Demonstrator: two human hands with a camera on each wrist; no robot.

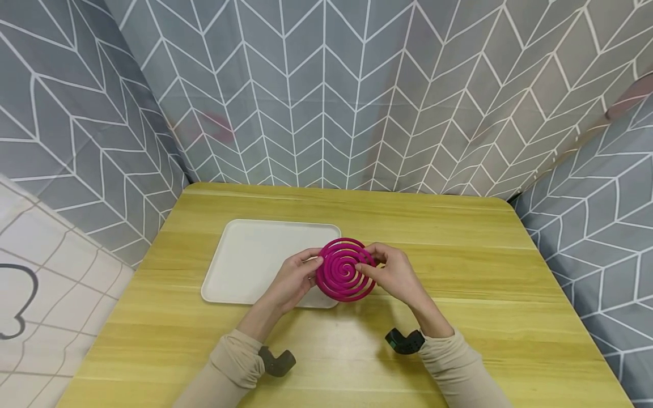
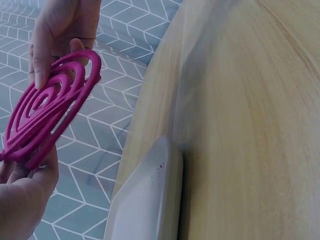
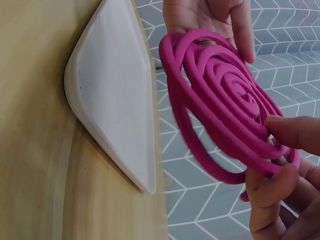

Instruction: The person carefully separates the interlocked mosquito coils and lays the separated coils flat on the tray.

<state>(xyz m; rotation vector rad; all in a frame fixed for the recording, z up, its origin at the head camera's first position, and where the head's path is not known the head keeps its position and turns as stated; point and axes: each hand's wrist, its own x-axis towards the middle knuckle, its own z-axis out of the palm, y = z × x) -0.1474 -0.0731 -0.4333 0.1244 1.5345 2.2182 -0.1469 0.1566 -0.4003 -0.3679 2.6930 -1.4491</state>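
Observation:
A magenta spiral coil [image 1: 334, 279], made of a thick cord wound in rings, is held up by both hands above the table, near the tray's right end. My left hand [image 1: 291, 279] grips its left edge, the thumb on the front. From the opposite side my right hand [image 1: 397, 273] pinches the coil, thumb lying over the rings toward the center. In the right wrist view, an outer loop of the coil [image 3: 210, 107] hangs apart behind the flat rings, and the right fingers [image 3: 272, 192] curl under the edge.
A shallow white tray [image 1: 255, 260] lies on the wooden table [image 1: 433, 226], left of center and partly behind the left hand. Patterned grey curtains [image 1: 306, 102] close off the back and sides. A dark band [image 1: 405, 341] sits on the right wrist, with another [image 1: 277, 362] on the left.

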